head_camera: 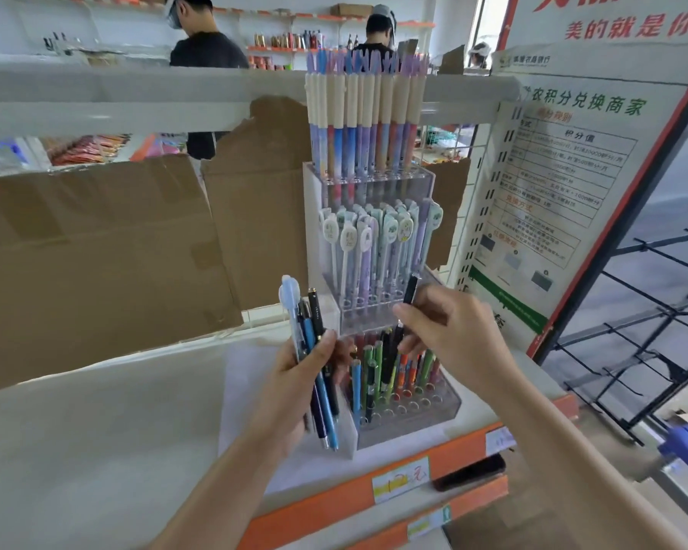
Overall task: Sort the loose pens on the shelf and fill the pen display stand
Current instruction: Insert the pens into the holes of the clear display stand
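Shop shelf (96, 430), poster (564, 184) headed 农积分兑换商家, left hand (298, 375) holding pens (314, 351)

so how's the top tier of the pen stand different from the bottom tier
The top tier is packed with tall pens with cream caps, all alike in shape; the bottom tier holds shorter mixed pens in green, orange, blue and black. The top tier looks full, while the bottom tier's front rows of holes are empty. The right hand holds a black pen above the bottom tier. Both are clear plastic with pens standing upright.
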Tool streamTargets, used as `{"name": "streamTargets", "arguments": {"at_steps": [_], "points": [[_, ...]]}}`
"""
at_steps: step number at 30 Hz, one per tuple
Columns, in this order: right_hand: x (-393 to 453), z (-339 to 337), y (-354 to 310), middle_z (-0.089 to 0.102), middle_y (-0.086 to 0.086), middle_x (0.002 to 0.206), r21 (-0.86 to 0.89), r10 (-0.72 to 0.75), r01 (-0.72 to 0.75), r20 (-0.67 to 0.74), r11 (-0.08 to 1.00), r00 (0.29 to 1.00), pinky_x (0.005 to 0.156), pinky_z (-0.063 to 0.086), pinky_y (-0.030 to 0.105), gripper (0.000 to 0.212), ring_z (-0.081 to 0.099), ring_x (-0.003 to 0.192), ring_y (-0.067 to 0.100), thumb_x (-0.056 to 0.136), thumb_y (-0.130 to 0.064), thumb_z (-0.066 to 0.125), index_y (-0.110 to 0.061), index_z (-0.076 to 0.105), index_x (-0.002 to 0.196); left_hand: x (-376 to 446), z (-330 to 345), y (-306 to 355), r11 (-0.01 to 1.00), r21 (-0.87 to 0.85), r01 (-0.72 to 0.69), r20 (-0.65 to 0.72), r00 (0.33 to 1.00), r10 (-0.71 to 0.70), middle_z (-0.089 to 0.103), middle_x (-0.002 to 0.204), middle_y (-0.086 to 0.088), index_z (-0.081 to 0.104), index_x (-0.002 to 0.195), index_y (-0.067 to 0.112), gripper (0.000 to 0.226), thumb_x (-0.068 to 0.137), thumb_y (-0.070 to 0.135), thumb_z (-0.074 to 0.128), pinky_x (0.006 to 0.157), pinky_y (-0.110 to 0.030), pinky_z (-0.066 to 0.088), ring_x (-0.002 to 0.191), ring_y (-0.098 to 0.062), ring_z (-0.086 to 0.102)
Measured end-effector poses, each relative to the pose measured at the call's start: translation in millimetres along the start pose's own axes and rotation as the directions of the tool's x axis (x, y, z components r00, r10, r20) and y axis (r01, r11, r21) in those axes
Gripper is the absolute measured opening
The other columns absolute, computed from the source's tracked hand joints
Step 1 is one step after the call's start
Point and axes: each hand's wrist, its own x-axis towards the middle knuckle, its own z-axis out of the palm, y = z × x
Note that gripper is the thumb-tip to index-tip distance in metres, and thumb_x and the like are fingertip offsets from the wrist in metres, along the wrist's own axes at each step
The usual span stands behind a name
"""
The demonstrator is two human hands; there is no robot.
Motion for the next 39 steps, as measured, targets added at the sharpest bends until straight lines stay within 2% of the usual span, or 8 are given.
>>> {"name": "streamTargets", "arguments": {"at_steps": [2, 6, 12, 19, 23, 27, 31, 39], "points": [[-8.7, 2.8, 11.7, 0.067, -0.006, 0.055, -0.103, -0.009, 0.007, -0.017, 0.995, 1.000, 0.050, 0.050, 0.014, 0.021, 0.065, 0.051, 0.003, 0.090, -0.022, 0.062, -0.011, 0.058, 0.072, -3.5, -3.4, -4.9, 0.999, -0.037, 0.032, -0.018, 0.999, -0.033, 0.061, 0.060, -0.001, 0.068, 0.060, 0.018, 0.022, 0.076, 0.030, 0.059, 0.050, -0.017, 0.047, 0.054, -0.011, 0.056], [-16.9, 17.9, 33.8, 0.070, 0.001, 0.066, -0.196, 0.072, -0.073, -0.012, 0.978, 0.997, 0.059, 0.053, 0.027, 0.025, 0.064, 0.056, -0.002, 0.091, -0.020, 0.059, -0.002, 0.055, 0.074, -5.8, -4.5, -12.9, 0.985, -0.114, 0.127, -0.031, 0.991, -0.131, 0.048, 0.054, -0.001, 0.051, 0.065, 0.012, 0.022, 0.076, 0.029, 0.061, 0.043, -0.022, 0.040, 0.046, -0.016, 0.048], [-16.9, 29.9, 43.2, 0.070, 0.002, 0.064, -0.208, 0.090, -0.093, -0.024, 0.974, 0.996, 0.053, 0.052, 0.022, 0.031, 0.064, 0.055, -0.001, 0.091, -0.020, 0.059, -0.009, 0.046, 0.066, -6.5, -3.0, -15.5, 0.977, -0.187, 0.105, -0.023, 0.994, -0.111, 0.045, 0.059, 0.000, 0.052, 0.081, 0.007, 0.023, 0.083, 0.030, 0.054, 0.041, -0.020, 0.034, 0.045, -0.012, 0.037], [-26.2, 42.9, 58.1, 0.067, 0.007, 0.068, -0.340, 0.166, -0.133, 0.070, 0.931, 0.984, 0.066, 0.055, 0.040, 0.025, 0.067, 0.064, 0.021, 0.092, -0.026, 0.059, -0.010, 0.053, 0.074, -8.5, -6.7, -13.1, 0.983, -0.152, 0.100, 0.022, 0.995, -0.098, 0.053, 0.065, -0.002, 0.060, 0.078, 0.010, 0.015, 0.080, 0.025, 0.058, 0.046, -0.020, 0.039, 0.050, -0.012, 0.044], [-23.8, 37.3, 57.2, 0.067, 0.003, 0.064, -0.315, 0.189, -0.149, 0.101, 0.937, 0.977, 0.063, 0.055, 0.035, 0.025, 0.066, 0.057, 0.011, 0.090, -0.026, 0.062, -0.013, 0.053, 0.070, -8.5, -4.5, -6.1, 0.989, -0.135, 0.063, 0.045, 0.997, -0.057, 0.055, 0.066, -0.002, 0.061, 0.075, 0.010, 0.016, 0.081, 0.024, 0.057, 0.046, -0.019, 0.041, 0.052, -0.011, 0.046], [-25.2, 38.5, 63.2, 0.063, -0.002, 0.068, -0.360, 0.184, -0.117, 0.158, 0.925, 0.970, 0.059, 0.051, 0.027, 0.015, 0.058, 0.057, 0.012, 0.094, -0.015, 0.056, -0.007, 0.061, 0.082, -8.8, 2.2, -1.0, 0.991, -0.128, 0.028, 0.071, 0.997, -0.019, 0.055, 0.066, -0.003, 0.058, 0.083, 0.003, 0.019, 0.082, 0.022, 0.056, 0.047, -0.020, 0.041, 0.054, -0.011, 0.046], [-28.4, 42.6, 70.4, 0.059, -0.003, 0.073, -0.456, 0.110, -0.002, 0.212, 0.890, 0.971, 0.058, 0.041, 0.016, 0.019, 0.053, 0.063, 0.011, 0.093, -0.007, 0.047, -0.018, 0.054, 0.079, -9.1, 9.2, 0.4, 0.991, -0.131, 0.018, 0.065, 0.998, -0.009, 0.055, 0.067, -0.004, 0.058, 0.087, 0.000, 0.022, 0.082, 0.020, 0.057, 0.048, -0.021, 0.041, 0.056, -0.014, 0.046], [-20.1, 45.4, 70.2, 0.052, -0.001, 0.063, -0.486, 0.074, 0.017, 0.167, 0.874, 0.983, 0.057, 0.042, 0.028, 0.029, 0.052, 0.060, 0.021, 0.090, -0.030, 0.061, -0.011, 0.050, 0.071, -16.0, 18.8, 0.4, 0.994, -0.104, -0.030, 0.027, 0.999, 0.033, 0.055, 0.066, -0.004, 0.055, 0.091, -0.001, 0.022, 0.084, 0.020, 0.056, 0.049, -0.022, 0.040, 0.057, -0.015, 0.045]]}}
